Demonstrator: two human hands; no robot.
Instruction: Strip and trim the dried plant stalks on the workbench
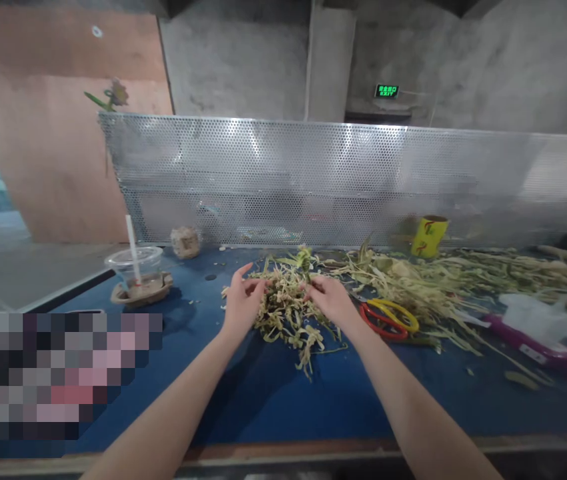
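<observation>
A heap of dried, pale green and tan plant pieces [286, 307] lies on the blue table [283, 407] between my two hands. My left hand [246, 297] is at the heap's left side, fingers curled toward it; whether they pinch anything is too small to tell. On the right side, my right hand [326, 300] has its fingers closed on a small green sprig [304, 260], which stands upright above the heap. Scissors with red and yellow handles [388, 319] lie just right of my right wrist.
Long dried stalks [413, 273] spread across the right, near a yellow roll [429, 237] and a purple-and-white device [538, 340]. A plastic cup with a straw [136, 267] stands at left. A perforated metal panel [263, 160] borders the back.
</observation>
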